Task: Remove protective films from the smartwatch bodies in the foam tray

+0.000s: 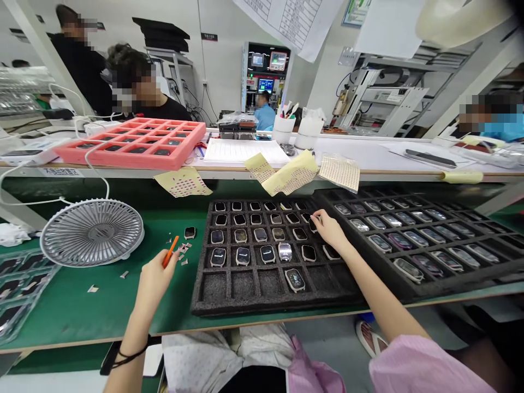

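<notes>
In my left hand is a slim orange pen-like tool, held over the green bench beside small paper-like scraps; its exact kind is unclear. A lone smartwatch body lies just beyond it. My right hand reaches to the upper right of a black foam tray, its fingers pinched on a strapless smartwatch in a compartment and partly covering it. Several more watch bodies fill the tray's rows. One watch with a lit face sits in the front row.
A second black foam tray of watches adjoins on the right. On the left are a grey fan and clear plastic trays. The shelf above carries a pink foam tray, papers and hanging yellow sticker sheets. Other people sit beyond.
</notes>
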`<state>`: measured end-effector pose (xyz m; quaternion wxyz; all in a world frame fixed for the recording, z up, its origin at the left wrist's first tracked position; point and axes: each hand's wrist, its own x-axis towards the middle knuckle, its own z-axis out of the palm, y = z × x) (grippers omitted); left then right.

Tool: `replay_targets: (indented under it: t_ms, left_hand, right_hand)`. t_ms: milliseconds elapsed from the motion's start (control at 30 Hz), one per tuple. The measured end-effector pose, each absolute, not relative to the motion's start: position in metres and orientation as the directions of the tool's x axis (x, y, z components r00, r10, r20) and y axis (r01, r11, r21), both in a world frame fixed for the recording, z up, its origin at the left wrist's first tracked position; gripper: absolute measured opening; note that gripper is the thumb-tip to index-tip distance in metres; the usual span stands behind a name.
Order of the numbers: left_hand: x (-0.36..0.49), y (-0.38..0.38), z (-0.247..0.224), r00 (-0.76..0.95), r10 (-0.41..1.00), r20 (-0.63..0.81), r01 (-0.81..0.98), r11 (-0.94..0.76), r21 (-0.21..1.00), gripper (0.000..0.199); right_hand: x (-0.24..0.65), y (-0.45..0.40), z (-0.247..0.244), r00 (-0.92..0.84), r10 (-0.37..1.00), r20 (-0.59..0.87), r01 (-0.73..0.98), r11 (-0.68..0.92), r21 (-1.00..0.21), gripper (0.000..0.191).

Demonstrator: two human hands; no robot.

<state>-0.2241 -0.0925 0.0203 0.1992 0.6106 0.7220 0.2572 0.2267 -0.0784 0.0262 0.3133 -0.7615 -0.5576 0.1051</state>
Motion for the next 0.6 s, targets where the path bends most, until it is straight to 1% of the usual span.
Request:
replay_targets:
  t_ms: [67,133,200,300,367,433,500,600]
  left_hand:
    - [-0.238,-0.082,0.005,-0.202,0.979,-0.043,0.855,0.197,0.48,0.031]
    - [-0.244,-0.075,-0.008,-0.198,0.975,-0.097,0.892,0.22,0.395,0.031]
    - [-0.246,-0.072,-0.018,-0.197,0.971,-0.136,0.905,0.234,0.354,0.034]
    - [-0.246,-0.072,-0.019,-0.259,0.956,-0.137,0.887,0.292,0.358,0.045]
    - [-0.242,-0.076,-0.012,-0.282,0.954,-0.098,0.857,0.297,0.42,0.05]
    - [-0.233,-0.083,-0.001,-0.24,0.969,-0.052,0.811,0.23,0.537,0.05]
    - [-0.218,-0.092,0.013,-0.165,0.986,-0.009,0.739,0.129,0.662,0.049]
    - [-0.191,-0.11,0.031,-0.015,1.0,0.024,0.614,-0.009,0.789,0.048]
  right_hand:
    - [0.24,-0.071,0.019,0.288,0.947,0.142,0.838,-0.177,-0.517,0.009]
    - [0.243,-0.072,0.014,0.22,0.97,0.107,0.882,-0.151,-0.446,0.011]
    - [0.241,-0.081,0.013,0.2,0.973,0.116,0.92,-0.145,-0.363,0.013]
    - [0.238,-0.105,0.014,0.265,0.95,0.166,0.946,-0.223,-0.235,0.022]
    - [0.237,-0.121,0.011,0.309,0.938,0.155,0.942,-0.28,-0.185,0.023]
    - [0.236,-0.132,0.006,0.327,0.937,0.127,0.937,-0.304,-0.171,0.021]
    - [0.236,-0.138,-0.001,0.319,0.942,0.106,0.935,-0.295,-0.196,0.022]
    - [0.239,-0.142,-0.008,0.269,0.96,0.083,0.927,-0.234,-0.293,0.025]
